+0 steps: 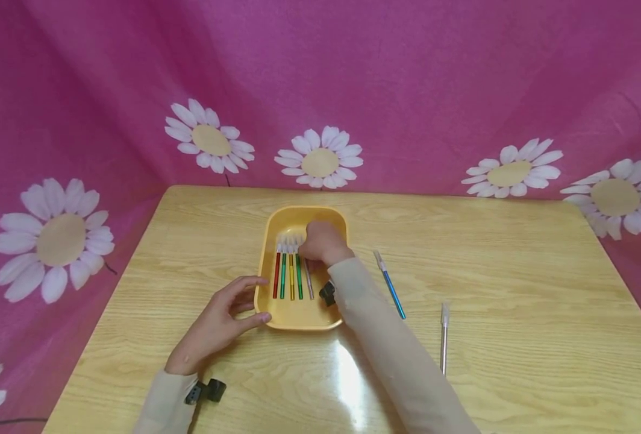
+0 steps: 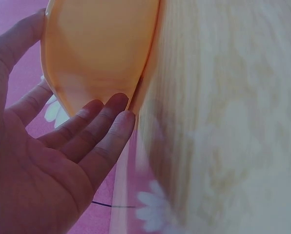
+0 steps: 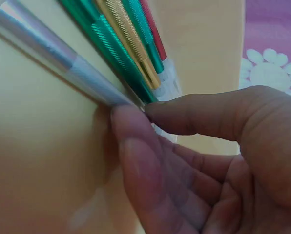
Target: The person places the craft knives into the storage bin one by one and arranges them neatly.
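A yellow tray [image 1: 299, 211] sits mid-table and holds several capped pens side by side: red [image 1: 276, 276], green [image 1: 283, 276], yellow [image 1: 291, 277], green [image 1: 299, 277] and a silver pen [image 1: 309, 283]. My right hand [image 1: 320, 244] reaches into the tray. In the right wrist view its thumb and forefinger [image 3: 150, 109] pinch the silver pen [image 3: 52, 48] near its clear cap, beside the green and gold pens [image 3: 121, 34]. My left hand [image 1: 252, 299] rests against the tray's near-left corner, with straight fingertips [image 2: 111, 112] touching the tray wall [image 2: 96, 48].
A blue pen [image 1: 392, 289] and a second silver pen [image 1: 444, 337] lie on the wooden table [image 1: 515, 271] right of the tray. Pink daisy-print cloth [image 1: 320, 90] hangs behind and drapes both sides. Black wrist cameras [image 1: 206, 392] sit on my sleeves.
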A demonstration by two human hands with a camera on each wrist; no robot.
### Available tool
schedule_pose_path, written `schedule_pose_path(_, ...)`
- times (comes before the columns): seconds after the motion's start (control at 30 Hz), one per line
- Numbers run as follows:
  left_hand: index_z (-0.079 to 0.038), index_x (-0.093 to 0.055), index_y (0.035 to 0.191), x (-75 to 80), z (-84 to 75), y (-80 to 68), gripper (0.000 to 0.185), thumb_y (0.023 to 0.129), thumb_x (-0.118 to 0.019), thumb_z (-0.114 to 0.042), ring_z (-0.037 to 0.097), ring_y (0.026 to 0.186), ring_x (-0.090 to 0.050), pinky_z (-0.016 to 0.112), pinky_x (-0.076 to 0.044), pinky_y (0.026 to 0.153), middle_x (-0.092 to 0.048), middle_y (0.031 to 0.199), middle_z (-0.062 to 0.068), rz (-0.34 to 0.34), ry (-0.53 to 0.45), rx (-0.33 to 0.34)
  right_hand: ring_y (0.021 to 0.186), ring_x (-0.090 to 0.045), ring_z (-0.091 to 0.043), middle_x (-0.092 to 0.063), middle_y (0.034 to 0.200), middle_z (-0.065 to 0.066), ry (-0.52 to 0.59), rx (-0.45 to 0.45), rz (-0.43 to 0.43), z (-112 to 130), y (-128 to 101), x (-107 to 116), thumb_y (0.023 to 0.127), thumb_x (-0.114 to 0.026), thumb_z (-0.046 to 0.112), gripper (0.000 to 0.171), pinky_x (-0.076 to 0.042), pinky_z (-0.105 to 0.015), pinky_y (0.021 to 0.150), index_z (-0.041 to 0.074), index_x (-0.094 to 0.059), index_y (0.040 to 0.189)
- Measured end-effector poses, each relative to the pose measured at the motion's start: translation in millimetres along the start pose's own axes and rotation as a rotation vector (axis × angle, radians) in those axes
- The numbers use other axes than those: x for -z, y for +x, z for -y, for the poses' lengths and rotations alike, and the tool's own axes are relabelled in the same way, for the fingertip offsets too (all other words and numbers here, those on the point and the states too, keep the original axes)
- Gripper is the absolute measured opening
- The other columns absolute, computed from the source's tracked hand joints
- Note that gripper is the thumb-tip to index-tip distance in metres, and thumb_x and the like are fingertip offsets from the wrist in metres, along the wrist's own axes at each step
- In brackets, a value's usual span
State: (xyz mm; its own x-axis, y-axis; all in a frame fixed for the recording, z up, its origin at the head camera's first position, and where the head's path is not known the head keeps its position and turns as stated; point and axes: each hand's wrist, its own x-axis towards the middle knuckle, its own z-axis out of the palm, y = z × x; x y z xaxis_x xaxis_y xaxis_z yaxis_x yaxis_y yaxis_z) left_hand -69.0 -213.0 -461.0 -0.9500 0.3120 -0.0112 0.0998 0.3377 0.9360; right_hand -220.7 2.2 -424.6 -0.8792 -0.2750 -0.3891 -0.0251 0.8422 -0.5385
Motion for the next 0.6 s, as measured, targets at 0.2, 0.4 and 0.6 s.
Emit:
schedule_pose_path(0.2,-0.007,-0.055,0.143,0.5,1.1,-0.4,0.061,0.089,-0.083,-0.011,0.039,0.129,-0.066,0.034,-0.06,0.106,-0.059,0.145,0.019,0.003,0.002,0.006,0.042,-0.061,-0.012,-0.065,0.052,-0.003,0.062,0.0,0.04,-4.4,3.1,-2.1,0.091,-0.062,0.004,0.015,-0.049,-0.02,0.039,0.0,-0.068,0.078)
schedule_pose_path(0.4,-0.008,-0.055,0.144,0.4,0.3,-0.6,0.062,0.089,-0.083,-0.011,0.038,0.129,-0.065,0.033,-0.06,0.106,-0.059,0.147,0.017,0.003,0.011,0.013,0.042,-0.061,-0.014,-0.064,0.052,-0.005,0.1,-0.002,0.025,-6.1,2.1,-3.7,0.092,-0.063,0.003,0.013,-0.051,-0.021,0.039,0.001,-0.064,0.079)
schedule_pose_path(0.6,-0.009,-0.055,0.144,0.3,-0.4,-0.7,0.06,0.09,-0.082,-0.012,0.038,0.129,-0.066,0.034,-0.06,0.107,-0.059,0.146,0.018,0.004,0.015,0.012,0.042,-0.061,-0.014,-0.064,0.053,-0.005,0.094,-0.008,0.026,-5.4,0.8,-4.0,0.093,-0.063,0.005,0.01,-0.049,-0.02,0.039,0.0,-0.064,0.084)
